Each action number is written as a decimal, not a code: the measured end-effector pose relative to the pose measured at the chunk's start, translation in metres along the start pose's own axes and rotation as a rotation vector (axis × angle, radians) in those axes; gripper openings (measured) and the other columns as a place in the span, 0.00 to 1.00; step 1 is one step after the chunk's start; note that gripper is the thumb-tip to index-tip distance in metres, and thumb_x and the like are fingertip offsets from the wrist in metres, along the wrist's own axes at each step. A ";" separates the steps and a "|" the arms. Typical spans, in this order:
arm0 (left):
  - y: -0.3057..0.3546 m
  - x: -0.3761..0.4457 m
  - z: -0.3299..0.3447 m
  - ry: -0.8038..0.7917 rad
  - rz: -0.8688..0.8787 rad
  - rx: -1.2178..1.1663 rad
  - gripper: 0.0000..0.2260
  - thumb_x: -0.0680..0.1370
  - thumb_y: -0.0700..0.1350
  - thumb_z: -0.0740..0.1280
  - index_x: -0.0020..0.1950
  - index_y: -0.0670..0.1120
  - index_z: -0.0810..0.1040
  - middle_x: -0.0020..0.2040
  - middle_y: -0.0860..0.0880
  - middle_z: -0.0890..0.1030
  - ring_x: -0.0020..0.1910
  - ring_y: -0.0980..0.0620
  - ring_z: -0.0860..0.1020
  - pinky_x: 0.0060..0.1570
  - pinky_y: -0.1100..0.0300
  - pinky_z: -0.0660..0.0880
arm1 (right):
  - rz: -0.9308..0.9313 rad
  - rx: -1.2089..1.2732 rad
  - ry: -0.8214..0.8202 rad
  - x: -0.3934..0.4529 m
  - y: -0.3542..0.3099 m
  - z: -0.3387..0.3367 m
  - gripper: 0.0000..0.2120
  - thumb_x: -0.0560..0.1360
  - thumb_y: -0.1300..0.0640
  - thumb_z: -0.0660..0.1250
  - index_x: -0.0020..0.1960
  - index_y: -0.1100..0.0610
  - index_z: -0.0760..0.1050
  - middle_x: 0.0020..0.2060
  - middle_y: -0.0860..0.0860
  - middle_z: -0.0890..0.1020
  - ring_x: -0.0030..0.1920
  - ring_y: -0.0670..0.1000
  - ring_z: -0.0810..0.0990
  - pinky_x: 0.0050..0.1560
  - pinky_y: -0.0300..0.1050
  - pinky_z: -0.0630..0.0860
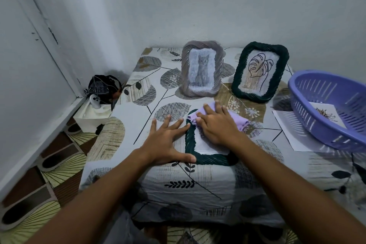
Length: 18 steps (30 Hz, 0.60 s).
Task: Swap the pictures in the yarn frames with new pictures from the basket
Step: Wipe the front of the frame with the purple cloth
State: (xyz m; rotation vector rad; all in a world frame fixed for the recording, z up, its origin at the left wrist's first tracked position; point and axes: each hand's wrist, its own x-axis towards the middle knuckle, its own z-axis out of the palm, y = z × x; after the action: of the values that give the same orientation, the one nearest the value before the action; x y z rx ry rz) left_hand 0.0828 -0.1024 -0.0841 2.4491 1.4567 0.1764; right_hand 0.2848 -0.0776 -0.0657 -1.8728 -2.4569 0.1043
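The fingers (168,123) of the left hand (165,142) are spread wide apart and lie flat on the leaf-patterned cloth of the worktop (142,93), gripping nothing; the thumb reaches along the near left corner of a dark green yarn-wrapped rectangular frame (200,156) that lies flat on the cloth. The left forearm comes in low from the bottom left, nearly straight.

The right hand (216,127) is palm down over the middle of that flat frame, its fingers slightly parted and pressed onto a crumpled lilac cloth (240,122), which rests across the frame's far right part. A pale sheet shows inside the frame under the wrist. The right forearm stretches in from the bottom right.

Behind the hands two more frames stand upright, leaning back by the wall: a grey-mauve yarn frame with a cat picture (202,69) on the left, and a dark green yarn frame with a line-drawn leaf picture (259,71) just to its right. At the right edge a lilac slotted plastic basket (309,105) sits tilted, holding a sheet with a dark drawing (326,115); it rests partly on a white paper sheet (291,134) lying on the worktop.
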 end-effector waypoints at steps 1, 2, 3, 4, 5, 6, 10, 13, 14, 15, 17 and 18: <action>0.000 0.000 0.000 0.004 0.000 -0.002 0.49 0.60 0.79 0.59 0.76 0.62 0.50 0.78 0.57 0.49 0.77 0.51 0.39 0.71 0.37 0.33 | 0.005 0.002 -0.001 0.000 0.002 -0.001 0.25 0.82 0.44 0.42 0.76 0.49 0.58 0.78 0.54 0.53 0.77 0.61 0.44 0.75 0.56 0.42; -0.001 0.000 0.000 0.008 0.000 -0.004 0.49 0.60 0.79 0.59 0.76 0.62 0.51 0.78 0.57 0.49 0.77 0.51 0.39 0.71 0.37 0.33 | 0.021 -0.002 -0.002 -0.002 0.005 -0.002 0.25 0.82 0.44 0.42 0.76 0.49 0.59 0.77 0.55 0.54 0.77 0.61 0.45 0.75 0.56 0.44; -0.001 0.000 0.001 0.010 0.002 -0.006 0.49 0.60 0.79 0.58 0.76 0.62 0.51 0.78 0.57 0.49 0.77 0.51 0.39 0.71 0.37 0.33 | 0.050 -0.015 -0.002 -0.006 0.011 -0.003 0.25 0.82 0.44 0.42 0.75 0.49 0.60 0.77 0.56 0.55 0.77 0.62 0.46 0.75 0.56 0.45; -0.001 0.000 0.001 0.011 0.005 -0.006 0.49 0.60 0.80 0.58 0.76 0.63 0.51 0.78 0.57 0.49 0.77 0.51 0.39 0.71 0.37 0.33 | 0.089 -0.034 -0.001 -0.011 0.018 -0.004 0.25 0.82 0.44 0.42 0.75 0.50 0.62 0.77 0.56 0.56 0.77 0.62 0.48 0.75 0.57 0.48; -0.002 0.000 0.001 0.010 0.006 -0.006 0.49 0.60 0.80 0.58 0.76 0.63 0.51 0.78 0.57 0.49 0.77 0.51 0.39 0.71 0.37 0.33 | 0.131 -0.052 -0.004 -0.016 0.025 -0.006 0.24 0.82 0.45 0.43 0.74 0.50 0.64 0.76 0.57 0.58 0.76 0.62 0.51 0.74 0.58 0.52; -0.001 0.000 0.002 0.009 0.008 -0.005 0.49 0.60 0.80 0.58 0.76 0.63 0.50 0.78 0.57 0.49 0.77 0.51 0.39 0.71 0.37 0.33 | 0.167 -0.062 -0.011 -0.020 0.029 -0.008 0.24 0.82 0.45 0.43 0.73 0.51 0.65 0.76 0.57 0.59 0.76 0.63 0.53 0.72 0.59 0.56; -0.001 0.000 0.001 -0.003 0.005 -0.001 0.48 0.60 0.80 0.58 0.76 0.63 0.50 0.78 0.57 0.48 0.77 0.51 0.38 0.71 0.37 0.33 | 0.153 -0.063 -0.018 -0.017 0.024 -0.008 0.24 0.82 0.45 0.45 0.72 0.54 0.66 0.75 0.59 0.61 0.75 0.63 0.54 0.72 0.59 0.56; -0.001 0.000 0.001 0.003 0.008 0.004 0.49 0.59 0.80 0.57 0.77 0.62 0.51 0.79 0.56 0.48 0.77 0.50 0.38 0.71 0.37 0.33 | 0.045 0.014 0.002 -0.005 0.006 0.000 0.25 0.82 0.45 0.43 0.75 0.52 0.61 0.76 0.58 0.57 0.76 0.62 0.49 0.76 0.57 0.47; -0.001 0.000 0.001 0.006 0.009 0.006 0.50 0.59 0.81 0.56 0.77 0.62 0.51 0.79 0.56 0.49 0.77 0.50 0.38 0.71 0.37 0.33 | 0.024 0.033 0.008 -0.002 0.002 0.003 0.25 0.82 0.45 0.42 0.76 0.52 0.59 0.77 0.57 0.55 0.77 0.61 0.48 0.76 0.55 0.45; -0.001 0.000 0.001 0.010 0.008 0.005 0.50 0.58 0.81 0.55 0.77 0.62 0.51 0.79 0.56 0.49 0.77 0.50 0.39 0.71 0.37 0.33 | 0.014 0.041 0.015 -0.001 0.001 0.005 0.25 0.83 0.44 0.42 0.76 0.51 0.58 0.77 0.57 0.54 0.77 0.60 0.47 0.76 0.54 0.44; -0.001 0.001 0.001 0.012 0.006 -0.003 0.51 0.57 0.82 0.54 0.76 0.62 0.51 0.79 0.56 0.49 0.77 0.50 0.39 0.71 0.37 0.33 | 0.006 0.047 0.009 -0.002 0.002 0.005 0.25 0.83 0.44 0.42 0.76 0.51 0.57 0.77 0.56 0.53 0.77 0.58 0.46 0.75 0.52 0.43; -0.001 0.000 0.001 0.013 0.006 -0.008 0.51 0.57 0.82 0.54 0.76 0.61 0.52 0.79 0.56 0.49 0.77 0.50 0.39 0.71 0.37 0.33 | -0.009 0.052 -0.006 -0.006 0.004 0.003 0.25 0.83 0.44 0.43 0.76 0.50 0.57 0.77 0.55 0.53 0.77 0.58 0.46 0.75 0.51 0.43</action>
State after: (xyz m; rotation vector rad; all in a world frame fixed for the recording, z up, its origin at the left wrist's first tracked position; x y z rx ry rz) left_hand 0.0827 -0.1019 -0.0852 2.4508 1.4512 0.1986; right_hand 0.2895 -0.0823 -0.0691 -1.8436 -2.4416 0.1724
